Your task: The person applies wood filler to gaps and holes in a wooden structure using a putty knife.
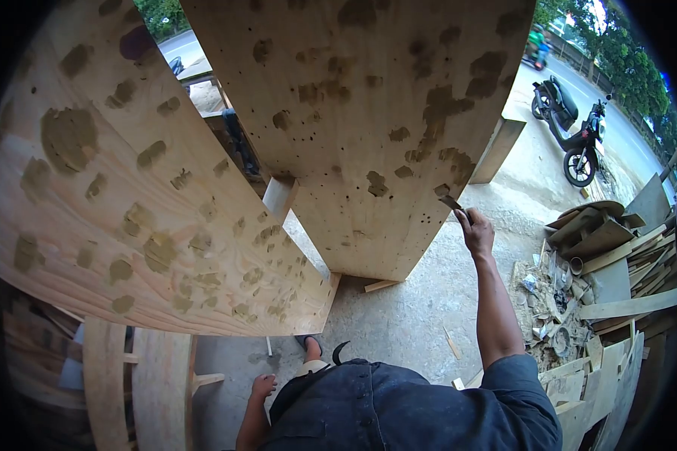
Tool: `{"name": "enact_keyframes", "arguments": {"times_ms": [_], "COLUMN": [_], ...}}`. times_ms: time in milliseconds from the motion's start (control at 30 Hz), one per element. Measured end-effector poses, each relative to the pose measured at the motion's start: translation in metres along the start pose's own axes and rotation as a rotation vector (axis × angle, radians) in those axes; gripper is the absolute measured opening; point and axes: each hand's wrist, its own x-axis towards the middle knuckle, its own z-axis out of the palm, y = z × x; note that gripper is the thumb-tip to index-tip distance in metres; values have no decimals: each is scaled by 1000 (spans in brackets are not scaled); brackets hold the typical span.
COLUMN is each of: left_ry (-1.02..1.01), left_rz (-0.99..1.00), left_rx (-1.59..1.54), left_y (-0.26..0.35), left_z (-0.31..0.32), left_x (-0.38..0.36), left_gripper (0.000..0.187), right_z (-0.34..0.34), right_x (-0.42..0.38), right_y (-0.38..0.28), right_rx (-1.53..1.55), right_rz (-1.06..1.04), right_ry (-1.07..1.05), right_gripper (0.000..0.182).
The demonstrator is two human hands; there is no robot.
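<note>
My right hand (477,231) is closed around a putty knife (450,202). The blade meets the lower right part of a tall wooden panel (346,218), close to its edge, beside a brown filler patch (442,190). Dark dots and several more patches mark this panel. On the left, a second wooden panel (90,218) leans at an angle, also dotted with dried-looking filler. My left hand (264,385) hangs low beside my body with its fingers curled; whatever it may hold is hidden.
Wood offcuts (647,263) and a heap of debris (560,301) lie at the right. A parked motorbike (568,128) stands near the road (617,98), where a rider passes. Curved wooden pieces (158,383) stand at lower left. A wood strip (381,286) lies on the concrete floor (384,323).
</note>
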Motion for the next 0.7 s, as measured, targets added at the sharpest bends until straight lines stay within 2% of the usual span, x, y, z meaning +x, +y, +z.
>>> {"name": "enact_keyframes", "arguments": {"times_ms": [167,233,333,400,500,633,700], "left_ry": [-21,-21,-34,-39,-5,-50,-60], "left_rz": [37,43,22,3,44,37,24], "left_rx": [67,156,211,59,-6,67,206], "left_y": [8,18,13,4,11,8,15], "left_z": [6,5,-2,-9,-4,2,2], "left_x": [-16,-25,-21,0,-2,-8,-20], "left_gripper": [37,36,35,36,36,38,38], "right_z": [15,21,25,53,57,46,49], "right_x": [-33,-28,-15,-25,-53,-44,-30], "right_y": [-7,-22,-36,-7,-22,-75,-69], "right_rx": [56,279,488,235,361,599,574], "right_rz": [136,122,251,270,490,330,348], "right_ry": [58,136,64,62,18,164,145], "right_gripper": [51,50,50,54,58,48,49]}}
